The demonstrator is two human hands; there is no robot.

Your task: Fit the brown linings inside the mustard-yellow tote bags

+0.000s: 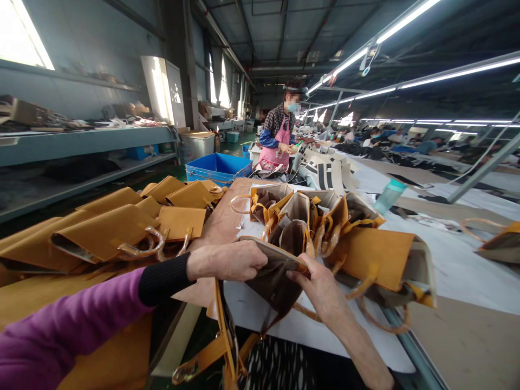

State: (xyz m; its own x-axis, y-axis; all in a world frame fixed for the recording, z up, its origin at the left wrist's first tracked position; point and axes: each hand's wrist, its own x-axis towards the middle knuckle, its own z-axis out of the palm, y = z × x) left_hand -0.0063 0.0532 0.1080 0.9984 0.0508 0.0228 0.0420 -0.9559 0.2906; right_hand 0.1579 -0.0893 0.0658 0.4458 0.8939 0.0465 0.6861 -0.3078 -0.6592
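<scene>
Worktable [467, 336] crowded: yellow bags [371, 252] | blue crate [211, 174] behind | left fingers [258, 261], right fingers [299, 278] clasping brown-lined bag [276, 287]

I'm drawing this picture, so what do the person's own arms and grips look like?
The left sleeve is purple with a ribbed black cuff. The right forearm looks bare. The left grip and right grip wear no gloves.

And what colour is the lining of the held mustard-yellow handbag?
The lining is dull brown, best seen in the head view.
</scene>
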